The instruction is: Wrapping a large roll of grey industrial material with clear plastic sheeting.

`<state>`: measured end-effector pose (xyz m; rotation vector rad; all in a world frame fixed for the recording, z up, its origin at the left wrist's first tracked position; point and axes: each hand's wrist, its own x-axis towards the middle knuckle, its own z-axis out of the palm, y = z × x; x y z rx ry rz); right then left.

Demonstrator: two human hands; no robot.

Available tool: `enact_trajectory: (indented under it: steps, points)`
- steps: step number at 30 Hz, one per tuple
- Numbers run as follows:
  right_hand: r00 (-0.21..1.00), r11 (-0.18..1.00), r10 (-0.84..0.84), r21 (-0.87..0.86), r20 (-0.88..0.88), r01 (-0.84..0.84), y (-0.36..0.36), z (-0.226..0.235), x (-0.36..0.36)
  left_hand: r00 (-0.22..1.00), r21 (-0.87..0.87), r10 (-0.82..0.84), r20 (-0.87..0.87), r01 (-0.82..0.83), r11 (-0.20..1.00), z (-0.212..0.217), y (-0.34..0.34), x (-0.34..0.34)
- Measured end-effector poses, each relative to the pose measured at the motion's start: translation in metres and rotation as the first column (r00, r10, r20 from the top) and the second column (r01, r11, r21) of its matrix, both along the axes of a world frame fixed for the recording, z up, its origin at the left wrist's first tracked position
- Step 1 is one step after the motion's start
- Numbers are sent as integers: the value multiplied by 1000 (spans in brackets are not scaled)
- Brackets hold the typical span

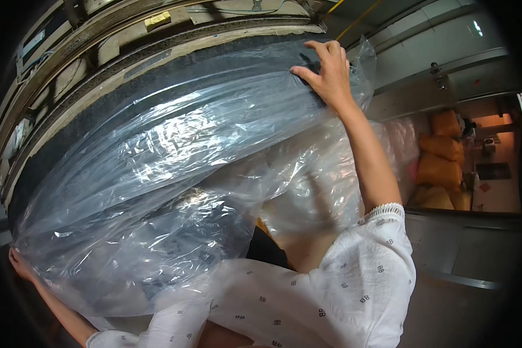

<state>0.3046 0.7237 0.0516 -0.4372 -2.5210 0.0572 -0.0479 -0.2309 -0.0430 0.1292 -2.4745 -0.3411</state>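
Observation:
A wide sheet of clear plastic film stretches in front of me over a dark flat surface, with long creases and bright glare on it. At the far right, my right hand rests on the film near its end, thumb and forefinger spread apart; the other fingers are partly turned from view. Down at the left edge, my left hand grips the corner where the film gathers, its fingertips partly hidden. Loose folds of the film hang toward my body and cover part of my lap area.
Along the far side runs a long machine frame with rails, and a yellow block sits on it. More crumpled plastic lies to the right, below my right arm. Orange sacks are stacked beyond a doorway at the right.

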Motion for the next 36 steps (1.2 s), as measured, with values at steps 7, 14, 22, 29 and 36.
enact_trajectory:
  steps: [7,14,22,29,36]
  points:
    - [973,966,204,-141,-109,-218,35,-7,-17,1000,194,-8,-11,10,981,4,5,-1]
    - [993,855,116,-510,4,-98,-5,-29,-46,977,702,-63,-203,190,686,70,-57,42]
    - [984,854,153,-490,-89,-177,-10,-33,-47,967,784,-253,4,154,601,142,-108,148]
    - [863,775,474,-548,174,-315,35,-10,-66,964,830,-246,104,52,555,106,-94,138]
    - [880,389,3,-810,-475,-439,78,68,-76,968,918,-161,-192,235,319,135,82,65]
